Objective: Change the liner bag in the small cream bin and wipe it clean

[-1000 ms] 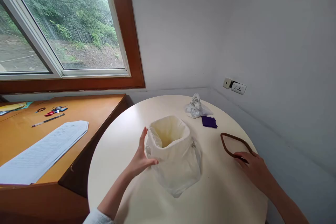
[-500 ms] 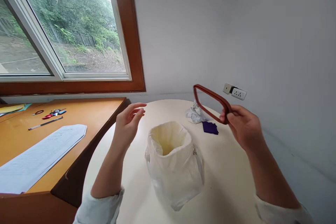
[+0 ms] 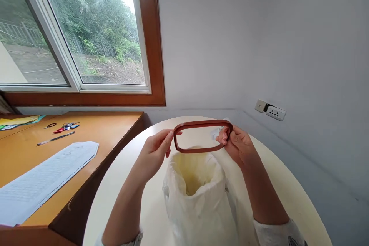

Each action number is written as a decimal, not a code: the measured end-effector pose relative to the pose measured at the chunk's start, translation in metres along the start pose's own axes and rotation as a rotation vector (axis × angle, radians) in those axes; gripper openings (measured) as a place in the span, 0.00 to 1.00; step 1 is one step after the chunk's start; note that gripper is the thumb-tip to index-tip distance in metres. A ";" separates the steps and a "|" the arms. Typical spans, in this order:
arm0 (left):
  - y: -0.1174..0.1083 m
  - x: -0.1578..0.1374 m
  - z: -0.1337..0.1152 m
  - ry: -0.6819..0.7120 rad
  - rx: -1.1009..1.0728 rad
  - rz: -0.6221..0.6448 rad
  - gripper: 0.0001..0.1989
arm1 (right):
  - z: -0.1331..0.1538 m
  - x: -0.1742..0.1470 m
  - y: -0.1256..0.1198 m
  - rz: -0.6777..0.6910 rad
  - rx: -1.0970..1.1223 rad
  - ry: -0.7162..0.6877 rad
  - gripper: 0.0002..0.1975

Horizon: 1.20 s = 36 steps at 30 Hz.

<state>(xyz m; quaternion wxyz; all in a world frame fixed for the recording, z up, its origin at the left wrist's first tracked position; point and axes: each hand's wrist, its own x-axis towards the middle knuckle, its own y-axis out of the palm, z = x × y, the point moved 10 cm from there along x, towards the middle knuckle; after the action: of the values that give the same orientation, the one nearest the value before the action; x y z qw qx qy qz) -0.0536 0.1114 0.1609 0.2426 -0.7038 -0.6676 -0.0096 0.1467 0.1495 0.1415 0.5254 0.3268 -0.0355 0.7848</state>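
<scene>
A reddish-brown rounded rectangular ring [image 3: 198, 149], perhaps a bin's rim, is held up level between both hands. My left hand [image 3: 154, 152] pinches its left end, and my right hand [image 3: 239, 144] grips the right end, fingers curled through the opening. Just below and nearer to me stands a bin lined with a white plastic bag [image 3: 198, 207]. The bag is folded over the bin's top edge, and its mouth is open with a yellowish inside. Behind the ring, a crumpled white plastic bag [image 3: 215, 133] shows only in part.
The bin stands on a round cream table [image 3: 127, 177]. To the left, a wooden desk [image 3: 115, 123] carries written papers [image 3: 54, 177], a pen [image 3: 55, 138], keys [image 3: 67, 126] and a black band [image 3: 51, 125]. A wall socket [image 3: 276, 113] is at the right, a window [image 3: 106, 38] at the left.
The ring has moved left and turned level, over the back of the bin. My left hand has moved in and taken hold of its left end. The view has shifted slightly.
</scene>
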 end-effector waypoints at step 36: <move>0.024 -0.018 0.023 -0.208 0.414 0.434 0.10 | -0.031 -0.008 -0.001 0.146 -0.678 0.312 0.17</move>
<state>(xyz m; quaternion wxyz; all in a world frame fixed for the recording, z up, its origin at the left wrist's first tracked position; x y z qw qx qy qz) -0.0406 0.1026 0.1264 0.3077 -0.7628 -0.5107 0.2503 0.1346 0.1554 0.1123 0.5456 0.0076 -0.2360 0.8041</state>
